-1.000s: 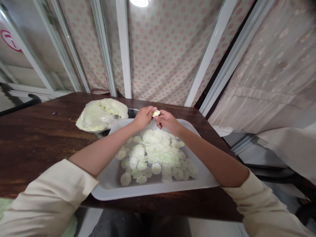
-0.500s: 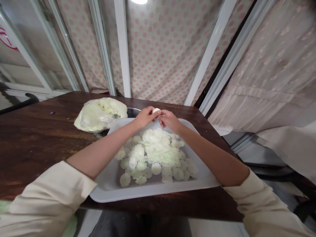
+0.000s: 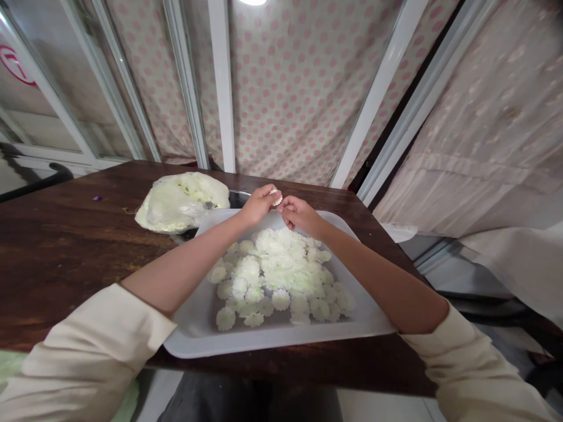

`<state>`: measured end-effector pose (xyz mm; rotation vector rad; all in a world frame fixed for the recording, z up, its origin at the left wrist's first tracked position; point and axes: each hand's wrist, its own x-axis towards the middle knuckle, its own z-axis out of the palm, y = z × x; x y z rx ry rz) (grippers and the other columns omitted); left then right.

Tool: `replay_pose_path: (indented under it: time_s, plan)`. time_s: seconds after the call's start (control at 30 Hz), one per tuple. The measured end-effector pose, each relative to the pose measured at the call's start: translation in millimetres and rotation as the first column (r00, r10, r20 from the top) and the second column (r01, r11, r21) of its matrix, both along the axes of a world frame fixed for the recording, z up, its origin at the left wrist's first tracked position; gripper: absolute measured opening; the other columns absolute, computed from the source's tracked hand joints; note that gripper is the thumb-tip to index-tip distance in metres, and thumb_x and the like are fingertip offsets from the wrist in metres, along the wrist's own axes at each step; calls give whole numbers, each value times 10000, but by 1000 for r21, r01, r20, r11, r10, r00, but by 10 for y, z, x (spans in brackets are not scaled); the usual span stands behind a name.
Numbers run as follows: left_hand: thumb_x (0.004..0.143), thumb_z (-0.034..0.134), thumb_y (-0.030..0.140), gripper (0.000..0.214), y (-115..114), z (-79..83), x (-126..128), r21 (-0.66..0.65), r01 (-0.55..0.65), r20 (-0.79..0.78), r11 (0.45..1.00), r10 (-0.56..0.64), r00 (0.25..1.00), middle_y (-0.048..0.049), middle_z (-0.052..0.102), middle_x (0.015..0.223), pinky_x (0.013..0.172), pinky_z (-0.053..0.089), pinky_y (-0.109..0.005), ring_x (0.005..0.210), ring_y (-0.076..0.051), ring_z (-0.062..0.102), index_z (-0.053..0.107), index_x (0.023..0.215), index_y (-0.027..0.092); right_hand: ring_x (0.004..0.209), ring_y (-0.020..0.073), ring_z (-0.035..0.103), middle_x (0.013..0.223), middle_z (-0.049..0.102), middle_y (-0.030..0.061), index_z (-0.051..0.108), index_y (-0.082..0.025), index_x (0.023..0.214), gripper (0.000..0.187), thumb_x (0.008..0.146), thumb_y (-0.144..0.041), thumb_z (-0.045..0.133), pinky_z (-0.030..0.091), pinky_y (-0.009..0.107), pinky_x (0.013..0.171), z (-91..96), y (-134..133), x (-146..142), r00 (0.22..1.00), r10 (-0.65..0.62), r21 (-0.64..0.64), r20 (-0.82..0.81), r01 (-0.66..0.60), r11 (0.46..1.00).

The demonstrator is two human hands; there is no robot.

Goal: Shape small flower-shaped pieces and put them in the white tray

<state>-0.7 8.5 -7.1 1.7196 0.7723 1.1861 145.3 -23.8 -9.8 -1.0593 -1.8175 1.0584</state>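
My left hand [image 3: 260,205] is above the far side of a translucent white plastic tray [image 3: 281,339]. It pinches a small white flower piece [image 3: 277,198] with a scalloped edge between thumb and fingers. Just to its right, my right hand [image 3: 301,214] has its fingers curled and pressed together, their tips close to the flower piece. Whether anything is between them is too small to tell. Below both hands, many similar pale flower pieces [image 3: 281,264] lie heaped in the tray, with single ones spread toward its near side.
A clear plastic bag [image 3: 182,199] full of pale pieces rests on the dark wooden table [image 3: 88,252], left of the tray. Behind the bag and tray, a dark round container [image 3: 240,199] is partly hidden. Dotted curtains [image 3: 303,94] and white frames stand beyond the table.
My hands have drawn slightly apart; the flower piece stays in my left hand and has turned, while the right fingers have come away from it. The view has shifted slightly.
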Motion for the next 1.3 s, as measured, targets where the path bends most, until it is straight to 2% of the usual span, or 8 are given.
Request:
replay_pose_path:
  time_s: [0.1, 0.27, 0.5, 0.6, 0.73, 0.97, 1.17, 1.3]
  plan:
    - [780, 412, 271, 202, 9, -3, 0, -12, 1, 9, 1000, -1, 1000, 56, 319, 523, 482, 279, -210, 477, -66, 314, 379, 605, 175, 406, 61, 431, 501, 450, -83, 455, -184, 795, 96, 818, -251, 519, 348, 181, 393, 0, 11, 16, 1000, -2, 4, -17, 2, 1000]
    - [792, 375, 242, 209, 25, -12, -8, 70, -19, -80, 997, 25, 997, 49, 313, 533, 505, 285, -221, 500, -77, 317, 355, 594, 179, 404, 60, 432, 508, 462, -76, 449, -186, 789, 213, 821, -376, 539, 351, 178, 394, -8, 28, 37, 998, 7, 26, -58, -6, 1000]
    - [877, 341, 346, 326, 6, -28, -4, 174, -13, -181, 985, 45, 983, 36, 378, 547, 557, 306, -239, 543, -94, 357, 379, 602, 176, 382, 61, 429, 494, 468, -56, 475, -170, 808, 346, 888, -497, 397, 352, 179, 386, 1, 23, 14, 998, -3, -16, -65, 2, 1000]
    - [892, 340, 366, 318, -19, -38, 1, 152, 39, -197, 988, -9, 980, 32, 426, 576, 586, 322, -240, 564, -97, 383, 383, 638, 180, 387, 61, 430, 500, 464, -53, 452, -178, 758, 394, 856, -558, 419, 355, 184, 384, 0, 14, 4, 998, -13, -27, -62, 11, 1000]
    - [875, 412, 338, 262, -28, -48, -12, 101, 85, -227, 991, -60, 972, 38, 436, 583, 590, 328, -229, 565, -91, 395, 395, 667, 180, 415, 58, 443, 533, 470, -43, 402, -187, 674, 451, 799, -616, 461, 365, 190, 399, -17, 28, 24, 999, -19, 25, -36, 20, 1000]
    - [794, 556, 314, 266, 8, -27, -34, 75, 73, -130, 995, -62, 990, 53, 445, 520, 512, 286, -205, 505, -75, 412, 377, 650, 180, 435, 63, 436, 548, 466, -61, 400, -196, 737, 384, 795, -559, 514, 364, 201, 420, -31, 93, 82, 996, 69, 119, -61, -61, 991]
    - [783, 577, 316, 292, -3, 20, -11, 71, 50, -75, 996, -45, 996, 62, 424, 473, 485, 284, -200, 463, -67, 414, 373, 625, 178, 435, 66, 408, 488, 441, -71, 411, -190, 750, 340, 824, -510, 496, 357, 209, 458, 1, 77, 92, 995, 97, 245, -27, -87, 966]
    - [770, 601, 313, 309, -34, 45, -9, 77, 4, -53, 997, 0, 999, 64, 433, 461, 478, 285, -192, 453, -55, 412, 376, 615, 170, 430, 70, 427, 475, 445, -72, 405, -191, 740, 344, 826, -512, 496, 353, 216, 473, 10, 83, 101, 995, 95, 253, -35, -84, 964]
